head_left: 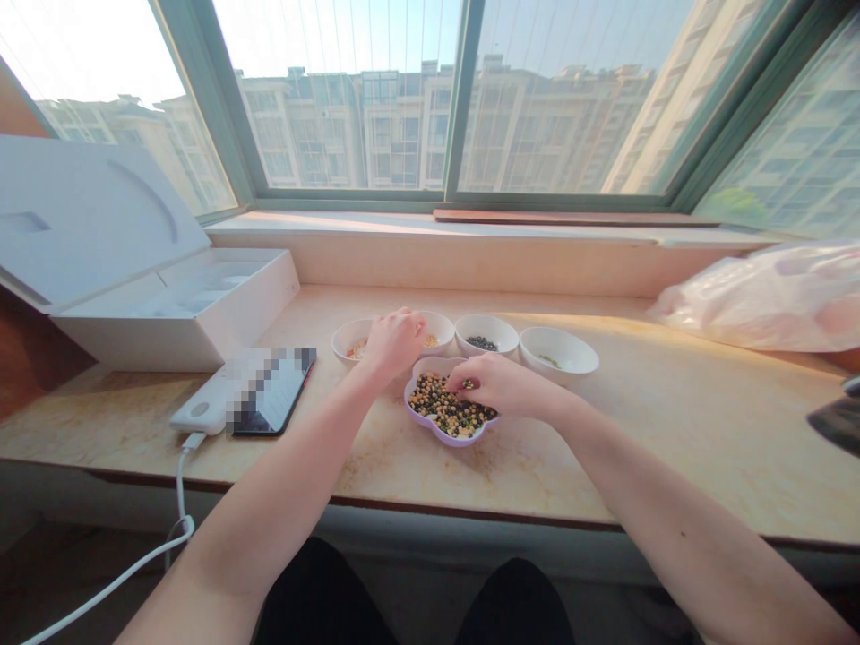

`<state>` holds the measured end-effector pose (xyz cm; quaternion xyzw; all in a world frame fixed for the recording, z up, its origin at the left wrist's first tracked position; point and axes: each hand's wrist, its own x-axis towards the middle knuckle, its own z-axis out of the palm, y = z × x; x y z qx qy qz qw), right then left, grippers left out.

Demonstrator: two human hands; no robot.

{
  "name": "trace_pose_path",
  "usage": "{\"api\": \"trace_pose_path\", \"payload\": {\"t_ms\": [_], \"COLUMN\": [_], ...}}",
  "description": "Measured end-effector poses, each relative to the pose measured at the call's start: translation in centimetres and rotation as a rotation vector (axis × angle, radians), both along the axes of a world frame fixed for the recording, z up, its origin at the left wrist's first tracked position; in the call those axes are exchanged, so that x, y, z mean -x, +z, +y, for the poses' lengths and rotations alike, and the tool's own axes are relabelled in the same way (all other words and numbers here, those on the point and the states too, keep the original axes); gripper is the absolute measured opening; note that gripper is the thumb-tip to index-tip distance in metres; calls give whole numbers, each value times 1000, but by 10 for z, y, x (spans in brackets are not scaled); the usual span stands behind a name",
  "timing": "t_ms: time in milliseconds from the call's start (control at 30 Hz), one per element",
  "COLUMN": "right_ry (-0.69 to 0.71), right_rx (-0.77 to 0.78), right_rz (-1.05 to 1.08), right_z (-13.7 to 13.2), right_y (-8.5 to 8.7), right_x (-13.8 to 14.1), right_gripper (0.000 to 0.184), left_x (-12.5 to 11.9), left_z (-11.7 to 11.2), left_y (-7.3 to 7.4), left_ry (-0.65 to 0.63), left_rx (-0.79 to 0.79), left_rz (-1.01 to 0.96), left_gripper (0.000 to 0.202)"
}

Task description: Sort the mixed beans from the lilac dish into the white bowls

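A purple flower-shaped dish (440, 436) full of mixed yellow, green and dark beans sits on the stone ledge. My right hand (501, 385) rests over the dish with its fingertips pinched in the beans. My left hand (393, 342) hovers, fingers curled, above the two leftmost of several small white bowls: one bowl (348, 339) with pale beans, a second (440, 327) with yellow ones. Further right a third bowl (487, 336) holds dark beans and another (561, 351) a few green ones.
An open white box (167, 296) stands at the left. A phone (272, 394) and a white power bank (205, 403) with a cable lie beside it. A plastic bag (766, 300) lies at the right, a dark object (837, 421) at the right edge.
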<state>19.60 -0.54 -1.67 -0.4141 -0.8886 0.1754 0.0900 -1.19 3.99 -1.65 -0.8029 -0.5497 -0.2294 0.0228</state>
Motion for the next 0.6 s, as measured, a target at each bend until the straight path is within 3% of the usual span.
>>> {"api": "trace_pose_path", "payload": {"t_ms": [333,467,600], "right_ry": [-80,-194,-324], "right_rx": [83,182,292], "right_rz": [240,538,792], "right_z": [-3,5,10], "right_y": [1,-4,-2], "right_x": [0,-2,-3], "right_gripper": [24,16,39], "left_x": [-1,-6,-13], "left_z": [-5,-11,-17], "left_y": [2,2,2], "left_ry": [-79,-244,-433], "left_rx": [21,25,36], "left_rz": [-85,-218,-286], "left_gripper": [27,25,18]}}
